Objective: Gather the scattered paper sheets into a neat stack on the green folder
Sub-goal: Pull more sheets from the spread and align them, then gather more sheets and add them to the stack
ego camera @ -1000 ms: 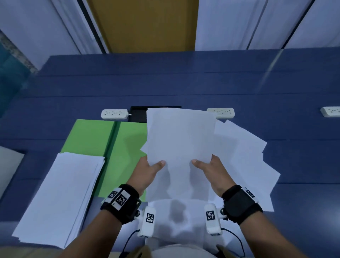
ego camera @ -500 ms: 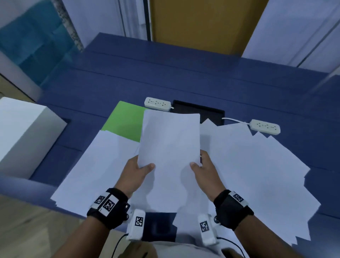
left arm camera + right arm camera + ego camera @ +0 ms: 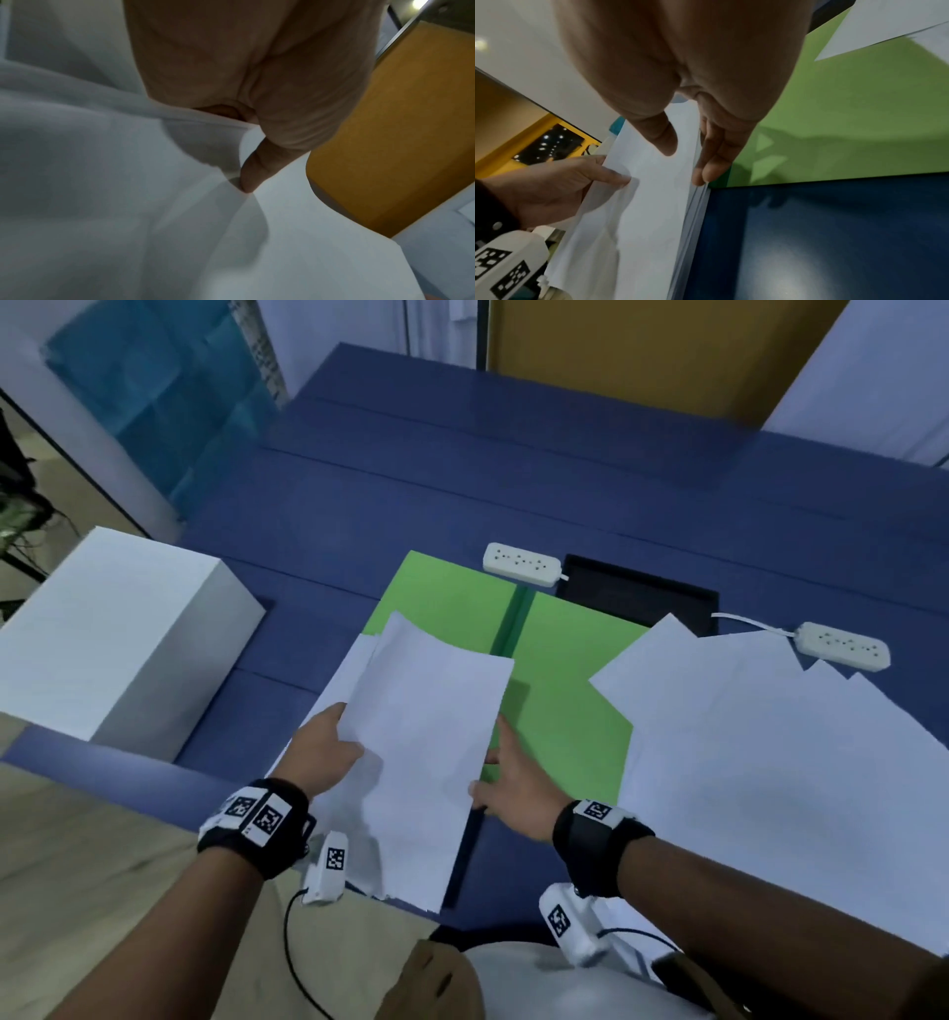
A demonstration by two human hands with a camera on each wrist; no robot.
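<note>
An open green folder (image 3: 565, 711) lies on the blue table. My left hand (image 3: 328, 747) pinches the left edge of a white sheet (image 3: 431, 752), with its thumb (image 3: 254, 174) on top of the bent paper. The sheet hangs low over a stack of sheets (image 3: 349, 675) that covers the folder's left half. My right hand (image 3: 513, 778) is at the sheet's right edge, its fingers (image 3: 711, 154) straight along the edge and its thumb just above the paper. Several scattered sheets (image 3: 770, 788) overlap at the right, partly on the folder.
A white box (image 3: 118, 634) stands at the left beside the table. Two white power strips (image 3: 521, 563) (image 3: 842, 645) and a black recessed panel (image 3: 642, 603) lie behind the folder. The stack overhangs the table's front edge near my body.
The sheet, held upright by both hands over the scattered pile, has moved left and down over the left stack. The right hand's grip has loosened to straight fingers. The head view turned left.
</note>
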